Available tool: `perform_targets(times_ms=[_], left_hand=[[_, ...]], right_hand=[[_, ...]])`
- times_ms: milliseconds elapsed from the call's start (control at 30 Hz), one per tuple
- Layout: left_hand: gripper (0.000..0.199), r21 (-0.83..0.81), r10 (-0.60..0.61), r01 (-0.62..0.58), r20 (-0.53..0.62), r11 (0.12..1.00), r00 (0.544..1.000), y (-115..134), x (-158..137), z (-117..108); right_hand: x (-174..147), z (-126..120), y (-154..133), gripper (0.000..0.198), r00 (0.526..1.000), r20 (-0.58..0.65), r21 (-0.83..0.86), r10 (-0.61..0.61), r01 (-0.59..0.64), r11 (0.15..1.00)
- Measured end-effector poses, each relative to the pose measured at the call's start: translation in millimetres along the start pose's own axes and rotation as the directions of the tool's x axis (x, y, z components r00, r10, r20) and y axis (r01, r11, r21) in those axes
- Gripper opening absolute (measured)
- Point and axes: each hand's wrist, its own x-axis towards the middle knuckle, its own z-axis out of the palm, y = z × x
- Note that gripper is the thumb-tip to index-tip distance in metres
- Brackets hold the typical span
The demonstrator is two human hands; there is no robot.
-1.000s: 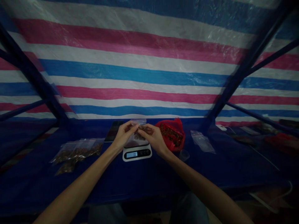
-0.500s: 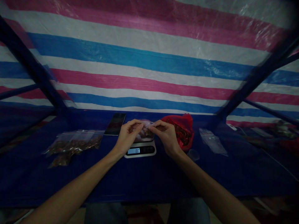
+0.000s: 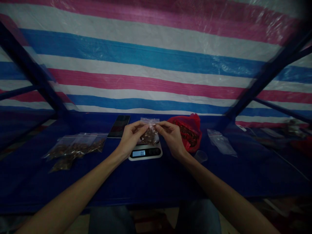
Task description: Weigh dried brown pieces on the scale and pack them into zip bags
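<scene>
Both my left hand [image 3: 133, 134] and my right hand [image 3: 172, 134] pinch a small clear zip bag [image 3: 149, 136], one at each side. Brown, dried-looking pieces fill its lower part, and its zip strip stands up above my fingers. Beneath the bag sits a kitchen scale [image 3: 146, 156] whose display reads 0.0; the bag and my hands cover much of its platform. Just beyond my right hand is a red plastic bag [image 3: 196, 122], open, with more brown pieces in it. A small clear cup [image 3: 201, 156] stands near my right wrist.
Several filled zip bags [image 3: 78, 146] lie on the blue table [image 3: 146, 185] at the left. A dark phone [image 3: 119, 126] rests behind my left hand. Flat clear bags [image 3: 221, 143] are at the right. Blue metal posts [image 3: 260, 78] slant at both sides before a striped plastic sheet [image 3: 146, 65].
The zip bag has come more upright, its top strip now showing above my fingers. My hands stay at its two sides. The view has tilted slightly downward.
</scene>
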Motion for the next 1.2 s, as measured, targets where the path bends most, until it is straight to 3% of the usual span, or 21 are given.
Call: perform_targets(times_ms=[400,567,767,900,1200], left_hand=[[0.023,0.132,0.12,-0.112,-0.051,0.985,0.991,0.1,2.9,-3.7],[0.02,0.092,0.118,-0.11,-0.085,0.99,0.989,0.5,2.0,-3.1],[0.02,0.11,0.156,-0.144,-0.113,0.984,0.981,2.4,2.5,-4.3],[0.021,0.11,0.151,-0.141,-0.086,0.984,0.985,2.8,1.1,-1.6],[0.028,0.128,0.186,-0.173,-0.097,0.976,0.978,7.5,1.2,-0.8]], right_hand=[[-0.7,-2.1,-0.7,0.021,1.0,0.028,0.001,-0.01,0.01,1.0],[-0.5,-1.4,-4.5,0.02,0.999,0.035,0.043,-0.035,0.033,0.999],[-0.1,2.2,-4.3,0.018,0.998,0.037,-0.045,-0.055,0.056,0.997],[0.1,1.8,-6.8,0.024,0.999,-0.008,-0.022,-0.036,0.035,0.999],[0.5,0.9,-3.6,0.031,0.995,0.097,0.032,0.025,-0.029,0.999]])
